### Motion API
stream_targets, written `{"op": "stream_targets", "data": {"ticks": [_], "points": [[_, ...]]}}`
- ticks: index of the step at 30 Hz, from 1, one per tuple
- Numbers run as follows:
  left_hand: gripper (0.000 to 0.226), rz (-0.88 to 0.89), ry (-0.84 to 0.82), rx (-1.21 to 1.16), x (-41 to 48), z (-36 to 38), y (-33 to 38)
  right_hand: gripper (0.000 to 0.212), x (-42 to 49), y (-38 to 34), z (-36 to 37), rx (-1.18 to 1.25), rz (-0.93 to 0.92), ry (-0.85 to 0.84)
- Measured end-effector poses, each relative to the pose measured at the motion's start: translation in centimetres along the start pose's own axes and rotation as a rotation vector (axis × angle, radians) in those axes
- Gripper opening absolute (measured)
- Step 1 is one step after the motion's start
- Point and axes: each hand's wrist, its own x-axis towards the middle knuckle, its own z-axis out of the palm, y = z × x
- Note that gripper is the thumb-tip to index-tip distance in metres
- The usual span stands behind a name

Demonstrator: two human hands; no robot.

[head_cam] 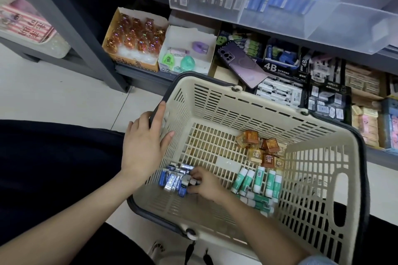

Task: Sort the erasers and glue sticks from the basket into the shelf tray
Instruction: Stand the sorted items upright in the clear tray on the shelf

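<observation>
A beige plastic basket (pixel 269 114) sits on the floor in front of the low shelf. In its left corner lies a heap of blue-and-silver wrapped erasers (pixel 172 178). My right hand (pixel 206 183) reaches into that heap, fingers curled round a few erasers. Green-and-white glue sticks (pixel 258 180) lie in a row at the middle, and orange boxed items (pixel 260 148) sit behind them. My left hand (pixel 144 144) grips the basket's left rim, thumb inside. The shelf tray (pixel 323 97) behind the basket holds boxes of erasers and glue sticks.
A purple phone (pixel 241 64) lies on the shelf boxes. An orange box of trinkets (pixel 133 36) and a white box of small items (pixel 187 51) stand at the shelf's left. A clear drawer (pixel 301 17) of stock juts out overhead. White floor tiles lie at left.
</observation>
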Motion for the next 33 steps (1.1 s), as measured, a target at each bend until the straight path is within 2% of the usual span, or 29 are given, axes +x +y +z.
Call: {"op": "stream_targets", "data": {"ticks": [2,3,7,11,15,22,25,29,31,33], "points": [[0.067,0.000,0.002,0.002,0.0,0.0,0.0,0.073,0.0,-0.1,0.0,0.028,0.005,-0.044],[0.067,0.001,0.004,0.003,0.0,0.0,0.0,0.075,0.0,-0.2,-0.2,0.033,0.003,-0.056],[0.065,0.005,0.008,0.011,0.1,-0.1,0.1,0.059,-0.2,-0.1,-0.7,0.014,-0.040,-0.072],[0.060,0.013,0.024,0.021,0.1,0.1,0.0,0.025,-0.6,1.0,-1.6,0.092,-0.061,0.036],[0.062,0.027,0.041,0.017,0.0,0.2,0.0,0.029,-1.0,1.4,-3.0,0.086,-0.045,0.055],[0.059,0.042,0.069,0.018,0.1,0.5,-0.1,0.016,-2.3,1.2,-4.8,0.276,-0.020,0.091],[0.062,0.032,0.036,0.039,0.0,0.6,-0.1,0.015,-4.0,-0.8,-6.9,0.420,-0.031,0.138],[0.059,0.043,0.022,0.060,0.1,-0.1,0.2,0.016,-7.5,-5.9,-10.5,0.531,-0.150,0.173],[0.054,0.107,0.022,-0.034,0.3,-1.6,1.9,0.017,-9.6,-8.8,-12.3,0.563,-0.231,0.189],[0.055,0.116,-0.026,-0.303,1.3,-4.5,4.8,0.018,-12.0,-11.9,-14.2,0.568,-0.338,0.200]]}}
